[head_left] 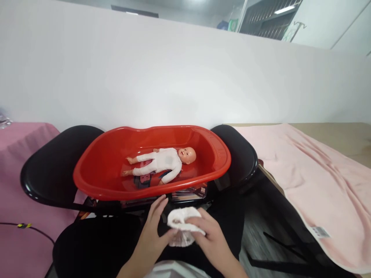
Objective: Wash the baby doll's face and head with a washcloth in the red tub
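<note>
A crumpled white cloth [183,226] is held at the bottom centre, in front of the red tub [98,166]. My right hand [210,233] grips the cloth from its right side, with fingers over it. On the cloth's left side, my left hand [153,227] has its fingers raised and apart, the thumb reaching to the cloth's edge. Inside the tub a doll [165,160] in white clothing lies on its back, its head to the right and its bare feet to the left. Neither hand touches the tub or doll.
Black chairs [58,166] stand under and beside the tub. A pink cloth [23,154] hangs at the left, with a black cable [40,230] across it. At the right, a light pink blanket [324,185] covers a table. A white partition [185,73] rises behind.
</note>
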`<state>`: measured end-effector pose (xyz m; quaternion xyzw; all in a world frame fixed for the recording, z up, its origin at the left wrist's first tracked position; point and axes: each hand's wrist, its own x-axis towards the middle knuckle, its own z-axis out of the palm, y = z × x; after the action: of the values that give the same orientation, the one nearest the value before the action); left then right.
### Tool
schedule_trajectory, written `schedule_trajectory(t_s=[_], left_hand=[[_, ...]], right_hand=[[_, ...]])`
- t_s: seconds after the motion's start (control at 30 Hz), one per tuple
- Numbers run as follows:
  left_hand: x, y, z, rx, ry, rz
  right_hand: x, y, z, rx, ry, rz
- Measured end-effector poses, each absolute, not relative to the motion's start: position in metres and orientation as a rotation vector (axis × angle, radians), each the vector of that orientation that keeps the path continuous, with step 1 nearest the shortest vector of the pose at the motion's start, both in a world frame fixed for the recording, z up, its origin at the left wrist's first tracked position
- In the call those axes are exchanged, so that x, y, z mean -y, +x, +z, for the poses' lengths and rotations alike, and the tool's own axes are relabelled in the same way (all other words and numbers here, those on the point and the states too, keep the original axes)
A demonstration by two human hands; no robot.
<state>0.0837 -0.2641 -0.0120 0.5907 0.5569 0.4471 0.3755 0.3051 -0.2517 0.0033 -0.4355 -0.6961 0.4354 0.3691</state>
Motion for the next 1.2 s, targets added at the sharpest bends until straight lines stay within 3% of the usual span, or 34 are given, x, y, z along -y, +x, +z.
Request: schedule_trajectory(t_s=[0.17, 0.6, 0.9, 1.2], left_hand=[[0.260, 0.098, 0.004, -1.099, 1.637, 1.077], [0.274, 0.091, 0.012, -1.213, 1.360, 1.115], [0.272, 0.100, 0.010, -1.310, 1.314, 1.215], [0.272, 0.107, 0.009, -1.305, 1.257, 1.284]], right_hand=[[0.256, 0.300, 0.020, 2.094, -1.037, 0.882], [0.255, 0.309, 0.011, 1.767, -1.138, 1.157], [0.254, 0.306, 0.013, 1.785, -1.164, 1.085], [0.254, 0.299, 0.001, 1.447, -1.255, 1.269]])
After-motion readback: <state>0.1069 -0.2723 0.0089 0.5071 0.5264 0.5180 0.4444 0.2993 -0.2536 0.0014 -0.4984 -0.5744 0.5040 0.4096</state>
